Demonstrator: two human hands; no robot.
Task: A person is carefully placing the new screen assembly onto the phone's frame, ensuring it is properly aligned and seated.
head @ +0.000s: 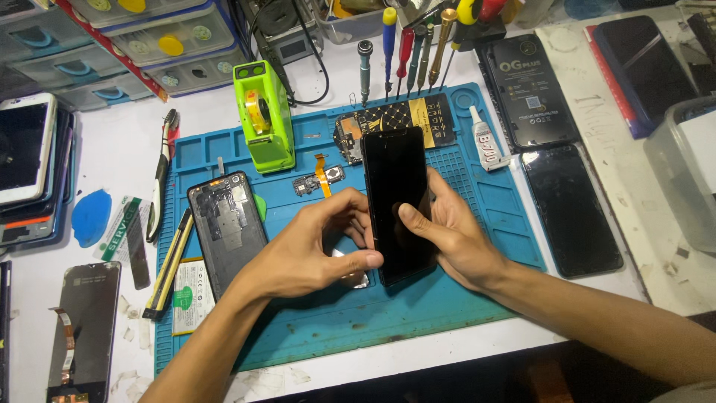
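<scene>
Both hands grip black phone screen (397, 201) upright over blue mat (447, 298) on table (119, 142) – left hand (317, 250) pinching its left edge, right hand (455, 239) wrapped behind, thumb on glass. Beside left hand, opened phone body (226, 224). Farther – green tape dispenser (263, 116), screwdriver row (406, 52). Far left, clear drawer boxes (149, 45) holding yellow and blue parts

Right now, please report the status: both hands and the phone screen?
Left hand and right hand both grip the black phone screen. Held over the blue mat. Opened phone body lies left, apart.
</scene>
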